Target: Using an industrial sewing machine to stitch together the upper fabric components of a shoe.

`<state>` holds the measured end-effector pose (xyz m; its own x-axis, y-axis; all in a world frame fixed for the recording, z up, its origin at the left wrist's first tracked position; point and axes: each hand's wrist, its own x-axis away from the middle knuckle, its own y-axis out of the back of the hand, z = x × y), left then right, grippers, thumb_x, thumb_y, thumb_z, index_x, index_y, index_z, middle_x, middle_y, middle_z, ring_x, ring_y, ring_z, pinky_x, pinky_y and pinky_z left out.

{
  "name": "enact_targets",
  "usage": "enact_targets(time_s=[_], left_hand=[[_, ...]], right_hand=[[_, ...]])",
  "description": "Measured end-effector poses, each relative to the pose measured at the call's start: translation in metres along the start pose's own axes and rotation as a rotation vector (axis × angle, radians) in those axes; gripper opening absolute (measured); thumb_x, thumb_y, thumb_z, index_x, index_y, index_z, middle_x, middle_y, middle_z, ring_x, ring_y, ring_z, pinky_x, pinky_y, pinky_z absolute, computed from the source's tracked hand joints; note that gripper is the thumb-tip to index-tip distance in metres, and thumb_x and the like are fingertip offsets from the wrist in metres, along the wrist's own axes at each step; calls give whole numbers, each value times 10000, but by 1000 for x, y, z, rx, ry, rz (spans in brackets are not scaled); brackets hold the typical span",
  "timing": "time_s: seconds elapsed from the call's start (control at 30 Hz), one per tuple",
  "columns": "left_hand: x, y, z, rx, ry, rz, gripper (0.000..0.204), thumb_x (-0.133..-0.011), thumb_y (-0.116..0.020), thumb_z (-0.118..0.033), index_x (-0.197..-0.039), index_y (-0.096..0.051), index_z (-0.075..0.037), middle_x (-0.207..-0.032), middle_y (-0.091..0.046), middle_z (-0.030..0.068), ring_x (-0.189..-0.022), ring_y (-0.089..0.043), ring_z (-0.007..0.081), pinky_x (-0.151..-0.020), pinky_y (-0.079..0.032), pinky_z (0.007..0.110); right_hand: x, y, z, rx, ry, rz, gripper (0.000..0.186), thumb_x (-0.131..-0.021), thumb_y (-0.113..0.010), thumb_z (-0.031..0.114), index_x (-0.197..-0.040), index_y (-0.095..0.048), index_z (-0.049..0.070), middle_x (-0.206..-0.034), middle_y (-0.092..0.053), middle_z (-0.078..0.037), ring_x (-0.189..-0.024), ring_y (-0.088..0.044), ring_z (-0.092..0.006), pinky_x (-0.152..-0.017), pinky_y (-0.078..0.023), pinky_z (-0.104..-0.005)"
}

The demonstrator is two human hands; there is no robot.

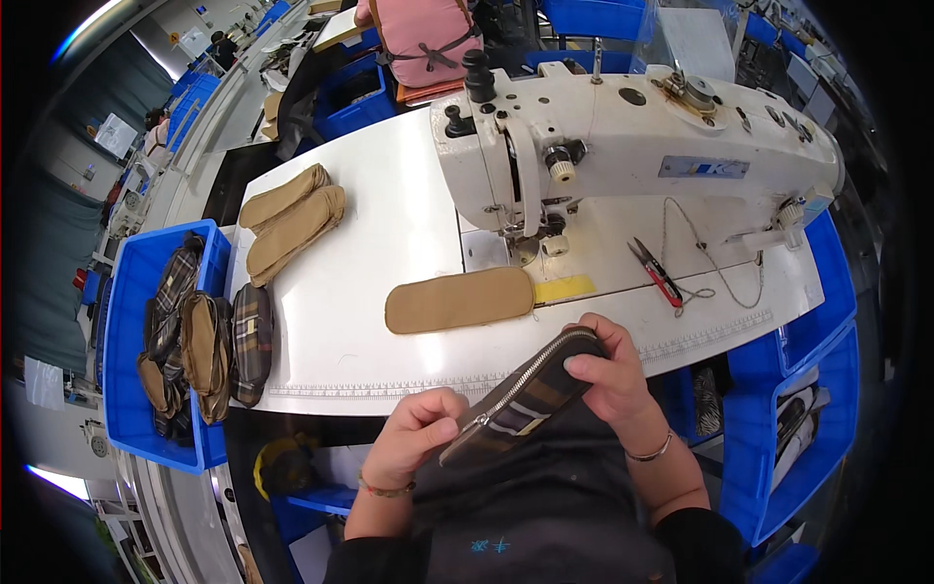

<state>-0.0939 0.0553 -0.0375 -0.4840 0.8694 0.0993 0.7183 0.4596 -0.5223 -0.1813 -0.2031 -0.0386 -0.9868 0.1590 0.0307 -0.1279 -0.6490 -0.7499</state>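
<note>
A dark plaid zipper pouch (530, 401) with brown and white stripes is held tilted over my lap, its metal zipper facing up. My right hand (615, 372) grips its upper right end, thumb on the near side. My left hand (416, 436) is closed with curled fingers beside the lower left end, close to the zipper pull (482, 419); what its fingers pinch, if anything, is hidden. Beyond the pouch, a flat tan oval piece (459, 301) lies on the white sewing table (360, 253), below the needle area of the sewing machine (603, 136).
Red-handled thread snips (658, 275) lie right of the needle. Several tan pieces (292, 222) are stacked at the table's left. A blue bin (122, 321) there holds several plaid pouches (253, 341). More blue bins (822, 457) stand at right. A ruler strip (389, 391) follows the front edge.
</note>
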Motion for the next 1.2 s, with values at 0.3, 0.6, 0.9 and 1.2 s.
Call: enact_targets(time_s=[0.3, 0.6, 0.9, 1.2], left_hand=[[-17, -49, 14, -140, -117, -306, 91, -1006, -526, -56, -916, -540, -41, -872, -562, -31, -783, -470, 19, -697, -398, 189], [-11, -44, 7, -87, -58, -244, 352, -1038, -489, -268, -735, -493, -90, -681, -482, -50, -657, -417, 43, -591, -342, 209], [-8, -23, -9, 394, -194, 59, 502, -1014, -424, -499, -709, -467, -102, -593, -464, 12, -535, -446, 117, -482, -372, 257], [-22, -34, 2, -371, -6, -196, 123, -976, -583, -99, -1017, -601, 15, -862, -596, 18, -825, -528, 74, -758, -463, 232]], right_hand=[[18, -23, -45, -270, -175, -125, 329, -824, -713, -19, -1131, -615, 47, -1042, -671, -49, -965, -650, -154, -868, -539, -330], [21, -16, -49, 46, -240, 92, 498, -723, -806, -72, -1169, -611, 33, -1066, -678, -29, -982, -632, -127, -864, -526, -294], [19, -15, -18, 287, -404, 493, 630, -666, -893, 34, -1219, -592, 24, -1093, -677, -20, -1005, -611, -106, -894, -506, -283], [19, -6, -25, 461, -341, 289, 536, -683, -888, 87, -1150, -632, 27, -1084, -670, -35, -1033, -598, -116, -912, -491, -291]])
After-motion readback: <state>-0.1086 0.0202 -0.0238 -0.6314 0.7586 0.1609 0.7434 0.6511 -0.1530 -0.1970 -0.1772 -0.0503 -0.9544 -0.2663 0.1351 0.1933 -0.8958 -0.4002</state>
